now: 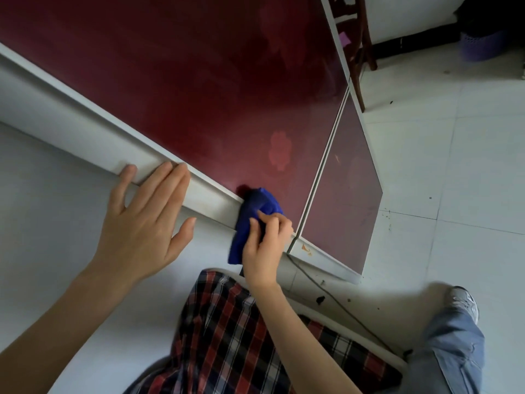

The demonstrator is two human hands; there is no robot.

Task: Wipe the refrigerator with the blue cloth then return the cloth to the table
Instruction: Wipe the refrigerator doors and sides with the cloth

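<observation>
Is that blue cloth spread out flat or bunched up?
Bunched up. The blue cloth is a crumpled wad gripped in the right hand, held against the white edge of the red refrigerator door.

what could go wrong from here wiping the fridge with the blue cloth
1. The blue cloth is bunched in the right hand, so little of it meets the red door; streaks or missed patches seem likely.
2. The left hand lies flat on the fridge's white edge and may leave fingerprints there.
3. A cable runs across the floor near the shoe; stepping back could snag it.
</observation>
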